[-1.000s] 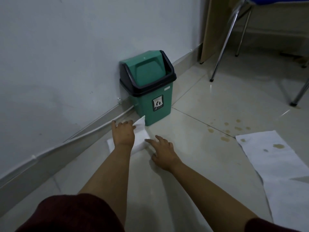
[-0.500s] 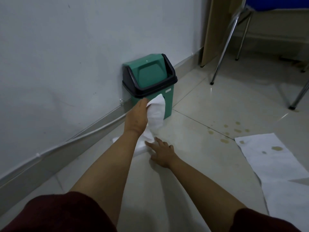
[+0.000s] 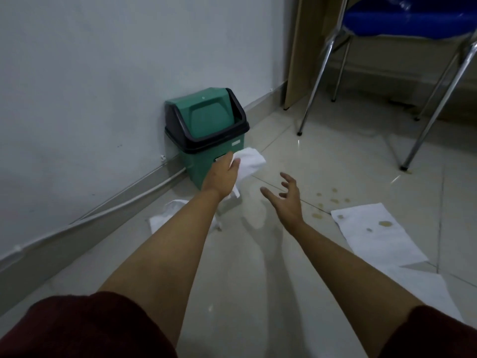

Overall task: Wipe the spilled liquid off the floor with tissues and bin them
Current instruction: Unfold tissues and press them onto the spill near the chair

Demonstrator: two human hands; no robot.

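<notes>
The left hand (image 3: pixel 222 177) grips a crumpled white tissue (image 3: pixel 249 161), its fingers curled round one end while the rest bunches out to the right and a strip trails down below the wrist. The right hand (image 3: pixel 286 200) holds nothing; its fingers are spread and loosely bent, raised above the floor beside the left hand.

The white wall (image 3: pixel 103 73) fills the left side, with a grey skirting strip (image 3: pixel 77 236) and a thin cable running along its foot. The pale tiled floor (image 3: pixel 258 293) takes up the rest. At the upper right stands a chair (image 3: pixel 402 19) with a blue seat and shiny metal legs, next to a light wooden panel (image 3: pixel 296 52) that reaches the floor.

A long sheet of white paper (image 3: pixel 382 244) lies flat on the floor at the right, marked with a few brownish spots. The green bin (image 3: pixel 206 135), with a black rim and a green swing lid, stands against the wall; the held tissue is just in front of its lower right corner, at about the height of the rim's lower edge. Another white tissue (image 3: pixel 167 215) lies crumpled on the floor near the skirting, partly hidden behind the left forearm. A cluster of small brownish drops (image 3: pixel 333 200) sits on the tiles between the right hand and the flat sheet. Dark red sleeves (image 3: pixel 77 329) show at the bottom edge.
</notes>
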